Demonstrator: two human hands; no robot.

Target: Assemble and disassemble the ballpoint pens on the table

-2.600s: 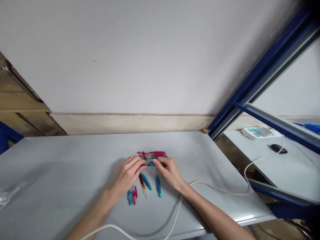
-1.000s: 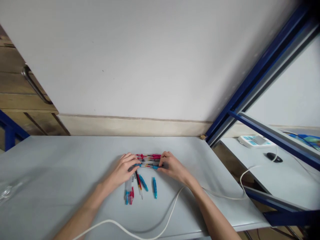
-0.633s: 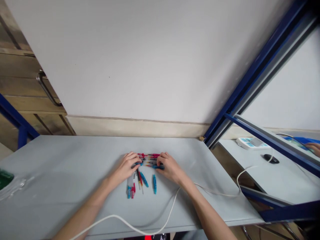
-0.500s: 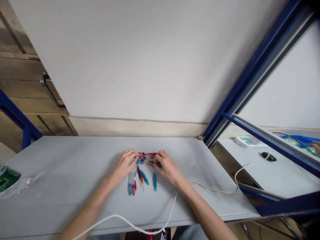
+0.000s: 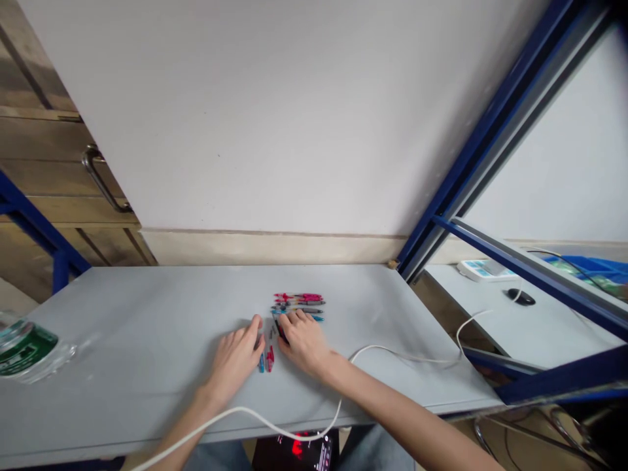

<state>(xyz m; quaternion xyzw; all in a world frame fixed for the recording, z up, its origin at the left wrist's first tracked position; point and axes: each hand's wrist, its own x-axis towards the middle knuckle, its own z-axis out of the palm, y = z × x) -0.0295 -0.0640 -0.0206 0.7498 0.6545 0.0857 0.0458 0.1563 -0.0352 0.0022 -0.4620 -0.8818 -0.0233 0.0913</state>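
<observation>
A row of pens [image 5: 299, 299] with pink, grey and blue parts lies crosswise on the grey table [image 5: 147, 327]. My right hand [image 5: 307, 340] is just in front of the row, fingers curled down around a small dark piece at its fingertips, mostly hidden. To the left of it my left hand [image 5: 239, 351] rests on the table, thumb and forefinger apart beside some loose pen parts. Between the hands are a pink pen piece [image 5: 270, 360] and a blue pen piece [image 5: 261, 363]. The palms hide other loose parts.
A clear plastic bottle with a green label [image 5: 29, 350] lies at the left. A white cable [image 5: 235, 411] runs across the front of the table. On the neighbouring table, beyond the blue frame [image 5: 490, 245], are a black mouse [image 5: 521, 297] and a power strip [image 5: 483, 270].
Both hands have drawn back from the row of pens towards me, uncovering it. My right hand has shifted left over the loose parts, and my left hand has come down beside them.
</observation>
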